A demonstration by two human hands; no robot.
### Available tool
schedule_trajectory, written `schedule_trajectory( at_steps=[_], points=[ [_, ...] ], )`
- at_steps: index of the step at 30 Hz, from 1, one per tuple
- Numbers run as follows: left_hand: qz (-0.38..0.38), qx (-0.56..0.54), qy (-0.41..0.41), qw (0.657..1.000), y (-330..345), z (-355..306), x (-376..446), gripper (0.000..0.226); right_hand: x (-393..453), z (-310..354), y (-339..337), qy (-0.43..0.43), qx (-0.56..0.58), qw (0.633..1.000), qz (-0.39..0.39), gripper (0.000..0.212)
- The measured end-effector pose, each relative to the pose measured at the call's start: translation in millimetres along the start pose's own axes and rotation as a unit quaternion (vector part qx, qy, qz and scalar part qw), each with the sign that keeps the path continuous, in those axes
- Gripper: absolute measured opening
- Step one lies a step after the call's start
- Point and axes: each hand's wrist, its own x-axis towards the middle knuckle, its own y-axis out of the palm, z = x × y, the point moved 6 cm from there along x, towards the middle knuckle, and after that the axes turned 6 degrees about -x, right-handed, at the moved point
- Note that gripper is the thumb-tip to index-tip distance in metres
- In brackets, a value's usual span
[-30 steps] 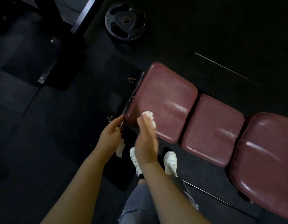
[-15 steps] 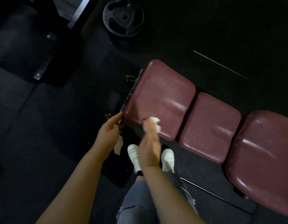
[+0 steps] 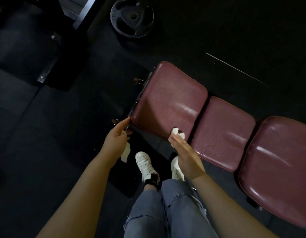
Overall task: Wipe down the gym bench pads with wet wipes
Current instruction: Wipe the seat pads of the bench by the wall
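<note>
A maroon gym bench with three pads runs from centre to lower right: a left end pad [image 3: 167, 98], a middle pad [image 3: 222, 133] and a large right pad [image 3: 277, 169]. The pads shine with wet patches. My right hand [image 3: 186, 155] presses a crumpled white wet wipe [image 3: 178, 132] against the near edge of the left end pad, close to the gap. My left hand [image 3: 117, 140] touches the near left corner of that pad with its fingertips and holds a second white wipe [image 3: 125, 152] that hangs below the palm.
A black weight plate [image 3: 131, 17] lies on the dark rubber floor at the top. A black machine frame [image 3: 50, 54] with a bolted foot stands at the upper left. My white shoes [image 3: 145, 165] and jeans are beside the bench's near side.
My right hand has slid the wipe rightward and toward me along the left end pad, from its near left part to the near edge by the gap. My left hand has stayed at the corner.
</note>
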Motion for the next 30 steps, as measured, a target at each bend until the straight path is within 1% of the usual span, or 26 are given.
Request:
schedule_trajectory(
  at_steps=[1, 2, 3, 4, 5, 6, 7, 8, 9, 10, 11, 13, 15, 16, 19, 21, 23, 24, 27, 30],
  points=[
    [0.001, -0.001, -0.004, 1.000, 0, 0, -1, 0.073, -5, -2, 1, 0.048, 0.050, 0.997, -0.021, 0.058],
    [0.000, -0.004, -0.008, 1.000, 0, 0, -1, 0.072, -7, -2, 3, 0.120, 0.107, 0.985, -0.059, 0.057],
    [-0.003, -0.008, -0.011, 1.000, -1, 0, -2, 0.071, -9, 0, 5, 0.211, 0.150, 0.959, -0.113, 0.056],
    [-0.007, -0.010, -0.010, 1.000, -1, -1, -3, 0.069, -10, 5, 10, 0.309, 0.181, 0.919, -0.168, 0.056],
    [-0.011, -0.011, -0.008, 1.000, -1, -1, -5, 0.068, -4, 18, 13, 0.370, 0.198, 0.883, -0.211, 0.054],
    [-0.016, -0.011, -0.007, 1.000, 0, 0, -7, 0.067, 12, 38, 15, 0.378, 0.203, 0.874, -0.229, 0.049],
    [-0.020, -0.011, -0.005, 1.000, 0, 1, -9, 0.066, 33, 62, 18, 0.329, 0.219, 0.894, -0.212, 0.043],
    [-0.024, -0.013, -0.002, 1.000, 1, 3, -12, 0.064, 55, 87, 21, 0.251, 0.204, 0.930, -0.171, 0.038],
    [-0.027, -0.014, 0.003, 1.000, 0, 4, -14, 0.060, 74, 110, 25, 0.161, 0.195, 0.960, -0.124, 0.036],
    [-0.031, -0.012, 0.008, 0.999, -1, 5, -17, 0.056, 86, 125, 29, 0.074, 0.175, 0.978, -0.089, 0.036],
    [-0.036, -0.008, 0.012, 0.999, -2, 7, -19, 0.053, 93, 133, 31, -0.001, 0.139, 0.988, -0.070, 0.036],
    [-0.049, -0.011, 0.013, 0.999, -6, 11, -22, 0.054, 93, 131, 28, -0.136, 0.041, 0.989, -0.041, 0.037],
    [-0.056, -0.019, 0.007, 0.998, -8, 14, -23, 0.057, 80, 111, 24, -0.233, -0.030, 0.972, 0.010, 0.042],
    [-0.058, -0.024, 0.003, 0.998, -9, 14, -24, 0.057, 72, 98, 20, -0.263, -0.061, 0.962, 0.040, 0.046],
    [-0.077, -0.043, -0.001, 0.996, -12, 14, -23, 0.058, 51, 59, 7, -0.300, -0.130, 0.935, 0.135, 0.048],
    [-0.091, -0.036, 0.009, 0.995, -15, 11, -22, 0.058, 38, 40, -4, -0.318, -0.174, 0.916, 0.170, 0.050],
    [-0.095, -0.023, 0.022, 0.995, -15, 8, -22, 0.058, 27, 22, -17, -0.328, -0.188, 0.908, 0.179, 0.051],
    [-0.093, -0.013, 0.028, 0.995, -14, 6, -23, 0.058, 21, 14, -22, -0.326, -0.185, 0.909, 0.180, 0.055],
    [-0.098, 0.028, 0.054, 0.993, -6, -3, -27, 0.057, 0, -10, -35, -0.302, -0.189, 0.917, 0.178, 0.063],
    [-0.126, 0.053, 0.072, 0.988, 0, -12, -33, 0.057, -21, -26, -42, -0.254, -0.203, 0.928, 0.181, 0.071]
  ],
)
